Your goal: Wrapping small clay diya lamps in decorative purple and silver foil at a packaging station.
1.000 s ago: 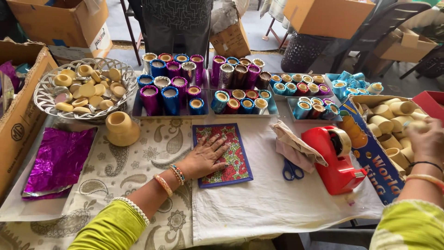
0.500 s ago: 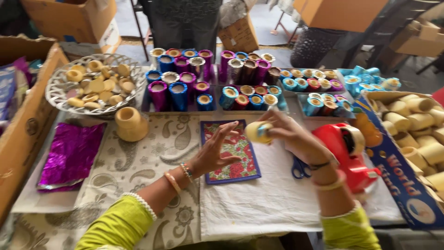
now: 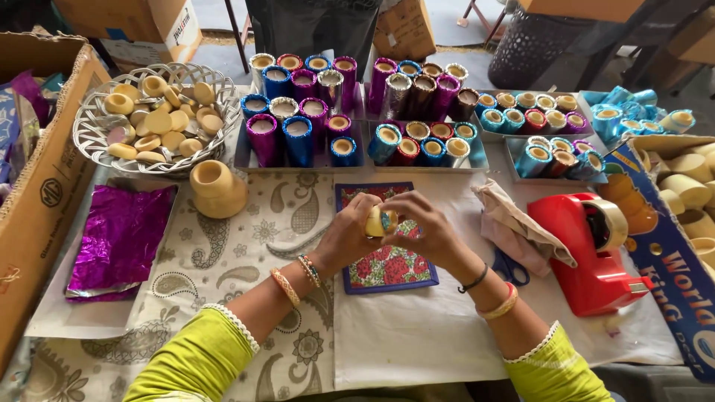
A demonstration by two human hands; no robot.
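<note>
Both hands have come together since half a second ago, meeting over the floral mat (image 3: 387,260) at the centre of the surface (image 3: 417,335). Left hand (image 3: 348,237) at nine o'clock and right hand (image 3: 426,227) at three clamp the small cream cup (image 3: 376,222) between them. Its long axis runs left to right, both hands equally near.

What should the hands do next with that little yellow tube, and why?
Probably lower the small cream tube toward the floral paper sheet. Both hands, left hand and right hand, hold it just above that sheet, and its sides look mostly bare, unlike the foil-covered tubes behind.
</note>
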